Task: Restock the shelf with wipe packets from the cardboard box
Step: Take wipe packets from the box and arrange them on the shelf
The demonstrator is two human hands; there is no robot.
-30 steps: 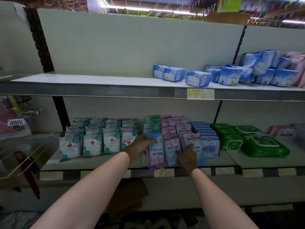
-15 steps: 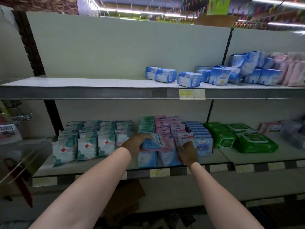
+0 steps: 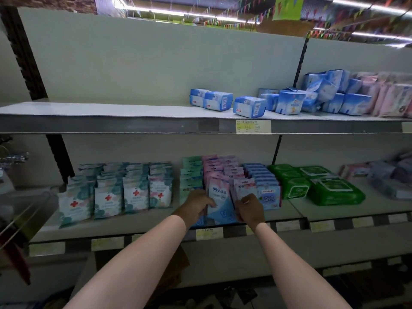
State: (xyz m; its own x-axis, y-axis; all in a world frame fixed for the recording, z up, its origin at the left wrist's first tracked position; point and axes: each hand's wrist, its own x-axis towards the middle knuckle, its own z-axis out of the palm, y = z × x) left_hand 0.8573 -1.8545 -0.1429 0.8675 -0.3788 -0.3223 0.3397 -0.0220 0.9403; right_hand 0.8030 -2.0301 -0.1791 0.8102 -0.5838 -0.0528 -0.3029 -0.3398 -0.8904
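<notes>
Both hands hold the same packet. The left hand [image 3: 197, 205] grips the left edge of the front pink-and-blue wipe packet [image 3: 219, 202], with its fingers curled around the side, and the right hand [image 3: 249, 209] pinches the right edge of it. The packet stands upright at the front edge of the lower shelf [image 3: 156, 221], at the head of its row.

The cardboard box [image 3: 176, 267] is visible only in part, below the shelf and behind the left forearm; what is inside it I cannot tell.

I judge that the task is well advanced for this section. The lower shelf is already mostly full, and the packet in the hands is being set straight as the front one of its row. What is left depends on the box, which the view does not show.

Counting from the front edge toward the back wall: on the left there are four rows of white packets with a red cross [image 3: 116, 192]. Then comes one row of mint-green packets [image 3: 190, 172], two rows of pink packets [image 3: 219, 168] and one row of blue packets [image 3: 263, 177]. How many packets stand in each row I cannot count exactly. At the right there are about four large green wipe packs [image 3: 321, 184] lying flat.

On the upper shelf [image 3: 111, 124], three blue packs [image 3: 229, 103] lie apart from each other, and a loose pile of blue packs and pink packs [image 3: 347, 94] is at its right end.
</notes>
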